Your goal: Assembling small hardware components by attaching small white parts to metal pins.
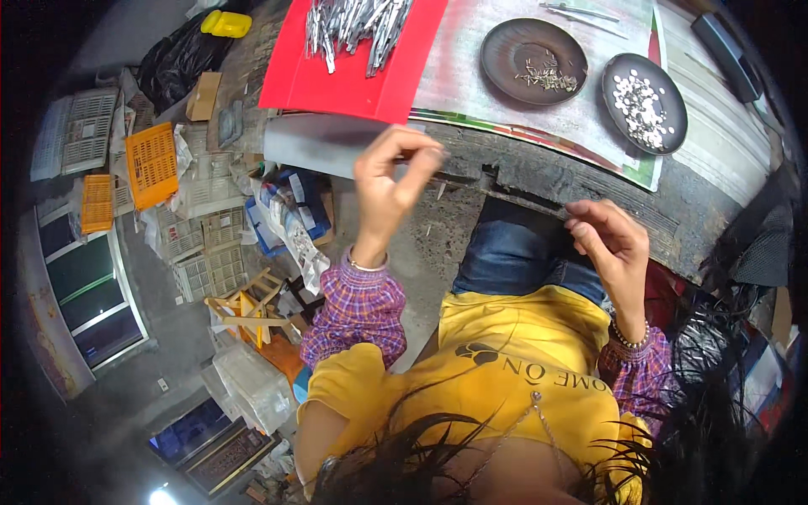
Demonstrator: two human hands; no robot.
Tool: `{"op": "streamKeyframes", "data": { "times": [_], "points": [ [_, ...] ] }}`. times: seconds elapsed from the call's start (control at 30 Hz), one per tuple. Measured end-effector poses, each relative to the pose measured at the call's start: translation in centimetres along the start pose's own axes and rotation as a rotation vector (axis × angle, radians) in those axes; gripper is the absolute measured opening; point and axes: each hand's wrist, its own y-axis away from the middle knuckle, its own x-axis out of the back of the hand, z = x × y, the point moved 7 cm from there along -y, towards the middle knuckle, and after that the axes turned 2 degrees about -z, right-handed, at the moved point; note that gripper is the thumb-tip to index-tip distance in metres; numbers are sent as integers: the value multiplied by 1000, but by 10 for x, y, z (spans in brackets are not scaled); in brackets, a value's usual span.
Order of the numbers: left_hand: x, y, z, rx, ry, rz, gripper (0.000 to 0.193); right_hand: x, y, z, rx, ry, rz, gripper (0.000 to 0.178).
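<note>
My left hand is raised before the table's near edge, below a red board. Its thumb and forefinger come together in a pinch; anything between them is too small to make out. Over my lap, close to the table edge, my right hand has its fingers curled and thumb drawn in to the fingertips. What it may hold cannot be made out. A pile of slim silvery metal strips lies on the red board. One dark round dish holds small brassy pieces, another dark dish small whitish discs.
Tweezers lie beyond the dishes on the covered wooden table. A dark oblong case is at the far right. Plastic crates, a wooden stool and a black bag stand on the left.
</note>
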Motion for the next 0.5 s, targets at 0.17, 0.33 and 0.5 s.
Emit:
{"op": "streamKeyframes", "data": {
  "times": [0.17,0.33,0.5],
  "points": [
    [-72,10,25,129,254,-369,12,-10,0,-12,-15,-32,-21,23],
    [-110,24,30,176,349,-485,18,-16,4,-13,73,-130,3,21],
    [-141,20,39,228,399,-617,21,12,10,-13,78,51,128,10]
  ]
}}
